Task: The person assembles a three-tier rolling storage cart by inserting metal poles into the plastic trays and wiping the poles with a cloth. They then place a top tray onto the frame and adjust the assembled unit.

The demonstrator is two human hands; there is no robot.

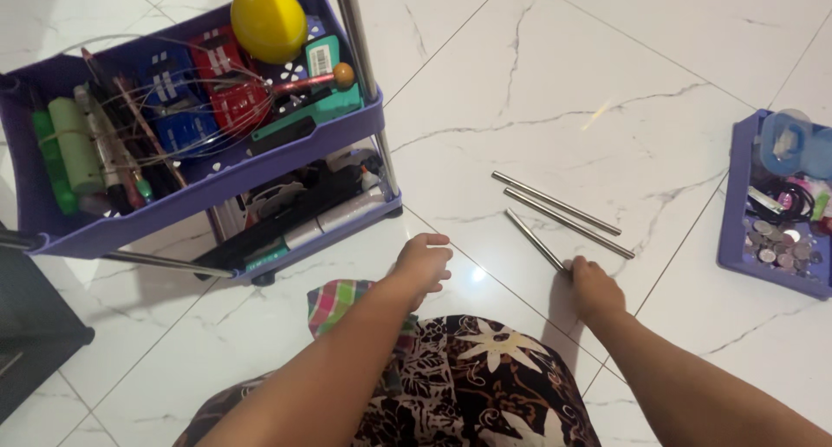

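Three thin metal rods lie on the white marble floor. My right hand (594, 289) rests on the near end of the closest rod (535, 239), fingers curled over it. The two other rods (563, 213) lie side by side just beyond. My left hand (422, 267) hovers loosely curled above the floor, holding nothing, close to the bottom shelf of a purple rack (217, 180). A patterned cloth covers my lap at the lower middle.
The purple rack holds a yellow ball (268, 21), tools, wires, green rolls and red and blue packs; an upright metal pole (362, 61) stands at its corner. A purple tray (737, 230) with coins and small items sits at the right edge. A dark object sits lower left.
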